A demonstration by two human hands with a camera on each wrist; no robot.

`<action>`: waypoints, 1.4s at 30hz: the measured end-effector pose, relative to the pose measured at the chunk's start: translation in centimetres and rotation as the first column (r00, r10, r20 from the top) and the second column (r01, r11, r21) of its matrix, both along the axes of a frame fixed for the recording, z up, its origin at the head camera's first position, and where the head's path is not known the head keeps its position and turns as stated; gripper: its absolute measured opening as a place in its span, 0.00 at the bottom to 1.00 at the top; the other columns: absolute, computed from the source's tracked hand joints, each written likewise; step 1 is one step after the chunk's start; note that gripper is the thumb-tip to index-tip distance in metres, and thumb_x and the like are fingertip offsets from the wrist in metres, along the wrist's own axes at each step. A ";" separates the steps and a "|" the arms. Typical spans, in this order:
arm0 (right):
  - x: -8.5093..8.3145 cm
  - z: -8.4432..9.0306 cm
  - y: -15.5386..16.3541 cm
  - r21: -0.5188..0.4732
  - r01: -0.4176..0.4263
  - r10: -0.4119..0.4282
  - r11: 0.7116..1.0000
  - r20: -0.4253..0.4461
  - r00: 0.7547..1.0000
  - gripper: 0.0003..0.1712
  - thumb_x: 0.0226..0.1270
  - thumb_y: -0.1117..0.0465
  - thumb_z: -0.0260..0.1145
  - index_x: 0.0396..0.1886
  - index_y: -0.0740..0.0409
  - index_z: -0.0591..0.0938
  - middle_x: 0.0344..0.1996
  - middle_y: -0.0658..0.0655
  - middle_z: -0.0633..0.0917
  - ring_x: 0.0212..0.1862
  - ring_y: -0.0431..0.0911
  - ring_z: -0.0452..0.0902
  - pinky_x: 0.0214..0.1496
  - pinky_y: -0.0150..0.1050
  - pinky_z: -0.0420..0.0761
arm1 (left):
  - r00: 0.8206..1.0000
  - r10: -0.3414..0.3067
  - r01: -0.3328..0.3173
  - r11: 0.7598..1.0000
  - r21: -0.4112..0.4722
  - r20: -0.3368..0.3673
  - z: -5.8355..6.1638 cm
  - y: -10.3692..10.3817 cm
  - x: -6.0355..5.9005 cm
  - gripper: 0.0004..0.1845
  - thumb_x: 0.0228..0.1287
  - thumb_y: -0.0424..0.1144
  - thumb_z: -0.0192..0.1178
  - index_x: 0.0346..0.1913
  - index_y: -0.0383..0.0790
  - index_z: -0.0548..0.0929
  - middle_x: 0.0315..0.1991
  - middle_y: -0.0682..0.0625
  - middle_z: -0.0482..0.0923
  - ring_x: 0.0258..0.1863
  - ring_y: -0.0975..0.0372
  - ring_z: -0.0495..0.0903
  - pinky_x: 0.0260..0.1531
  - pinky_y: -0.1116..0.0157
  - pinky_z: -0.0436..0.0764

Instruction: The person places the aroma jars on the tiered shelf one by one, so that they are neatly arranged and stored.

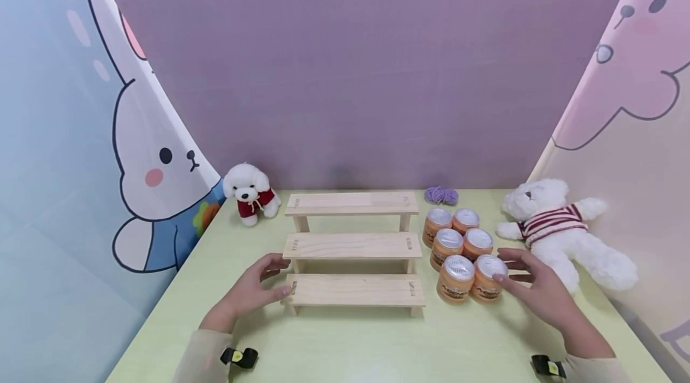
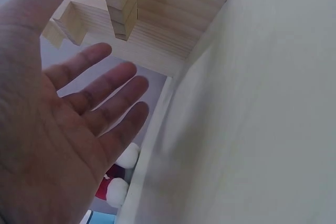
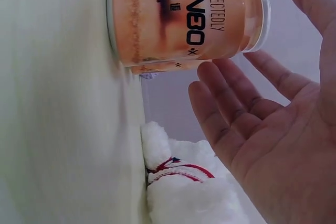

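Note:
A three-step wooden riser (image 1: 353, 245) stands in the middle of the pale green table (image 1: 345, 341). My left hand (image 1: 257, 287) is open beside the riser's lowest step at its left end, fingers spread, holding nothing; the left wrist view shows the open palm (image 2: 68, 129) near the riser (image 2: 157, 19). Several orange jars with silver lids (image 1: 463, 251) cluster right of the riser. My right hand (image 1: 530, 287) is open, fingertips close to the front right jar (image 1: 487, 278); in the right wrist view the spread fingers (image 3: 236, 108) sit just off that jar (image 3: 184, 17).
A small white plush dog in red (image 1: 250, 192) sits at the back left. A white plush bear in a striped jumper (image 1: 560, 230) lies at the right, close behind my right hand. A purple yarn ball (image 1: 441, 195) lies behind the jars. Printed curtains wall the sides and back.

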State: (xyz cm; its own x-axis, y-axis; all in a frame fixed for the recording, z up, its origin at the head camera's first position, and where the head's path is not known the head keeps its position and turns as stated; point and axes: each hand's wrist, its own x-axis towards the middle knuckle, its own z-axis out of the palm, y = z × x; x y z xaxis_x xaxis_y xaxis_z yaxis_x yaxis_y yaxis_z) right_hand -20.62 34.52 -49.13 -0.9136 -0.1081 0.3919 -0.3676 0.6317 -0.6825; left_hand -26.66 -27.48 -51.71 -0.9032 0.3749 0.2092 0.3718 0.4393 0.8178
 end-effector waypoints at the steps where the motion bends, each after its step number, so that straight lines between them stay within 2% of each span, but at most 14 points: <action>1: 0.0 -0.1 0.0 -0.006 -0.012 0.012 1.000 -0.002 1.000 0.29 0.69 0.62 0.76 0.66 0.64 0.78 0.56 0.62 0.84 0.51 0.28 0.77 0.49 0.33 0.83 | 1.000 -0.008 0.008 1.000 -0.003 0.007 0.0 0.0 0.0 0.32 0.62 0.43 0.77 0.66 0.41 0.76 0.61 0.45 0.81 0.64 0.46 0.78 0.66 0.40 0.70; 4: 0.0 -0.6 0.1 -0.023 -0.040 0.040 0.999 -0.006 0.999 0.30 0.67 0.64 0.76 0.67 0.64 0.77 0.54 0.62 0.84 0.50 0.29 0.78 0.49 0.33 0.83 | 1.000 -0.025 0.025 1.000 -0.017 0.015 -0.1 0.1 0.1 0.32 0.60 0.44 0.79 0.65 0.45 0.78 0.61 0.50 0.81 0.64 0.49 0.78 0.66 0.41 0.71; 10: 0.0 -1.3 0.5 -0.027 -0.044 0.044 0.999 -0.002 0.999 0.34 0.66 0.65 0.77 0.70 0.64 0.76 0.51 0.61 0.85 0.50 0.32 0.80 0.49 0.34 0.83 | 1.000 -0.022 0.021 0.998 -0.054 -0.001 -0.2 0.1 0.3 0.32 0.57 0.47 0.80 0.64 0.48 0.79 0.61 0.53 0.81 0.65 0.51 0.77 0.67 0.40 0.69; 18: -0.3 -2.1 0.7 -0.065 -0.062 0.063 0.996 0.016 0.998 0.34 0.66 0.65 0.77 0.70 0.65 0.76 0.51 0.61 0.85 0.51 0.33 0.80 0.49 0.29 0.82 | 0.998 -0.032 0.037 0.994 -0.101 0.050 -0.7 -0.3 0.2 0.32 0.58 0.50 0.80 0.64 0.49 0.81 0.59 0.56 0.82 0.60 0.55 0.79 0.64 0.44 0.73; 25: -0.4 -2.2 0.5 -0.105 -0.086 0.089 0.991 0.027 0.996 0.34 0.66 0.67 0.77 0.70 0.66 0.76 0.51 0.59 0.86 0.51 0.33 0.81 0.49 0.28 0.81 | 0.995 -0.044 0.053 0.993 -0.102 0.088 -0.5 -0.5 0.5 0.30 0.58 0.48 0.80 0.62 0.47 0.83 0.55 0.56 0.84 0.58 0.54 0.79 0.64 0.40 0.70; 37: -0.4 -2.5 0.1 -0.156 -0.083 0.091 0.984 0.044 0.995 0.34 0.64 0.70 0.77 0.69 0.67 0.76 0.54 0.66 0.84 0.52 0.30 0.79 0.47 0.31 0.84 | 0.994 -0.041 0.052 0.994 -0.099 0.106 -0.6 -0.6 0.5 0.29 0.59 0.47 0.79 0.62 0.47 0.83 0.52 0.57 0.85 0.53 0.58 0.82 0.61 0.46 0.72; 42: -0.2 -2.5 0.2 -0.162 -0.065 0.076 0.985 0.062 0.995 0.35 0.64 0.68 0.78 0.69 0.66 0.76 0.55 0.61 0.84 0.52 0.29 0.79 0.45 0.34 0.85 | 0.993 -0.042 0.052 0.995 -0.083 0.113 -0.7 -0.6 0.6 0.29 0.60 0.47 0.79 0.63 0.47 0.83 0.50 0.57 0.86 0.52 0.59 0.82 0.61 0.46 0.73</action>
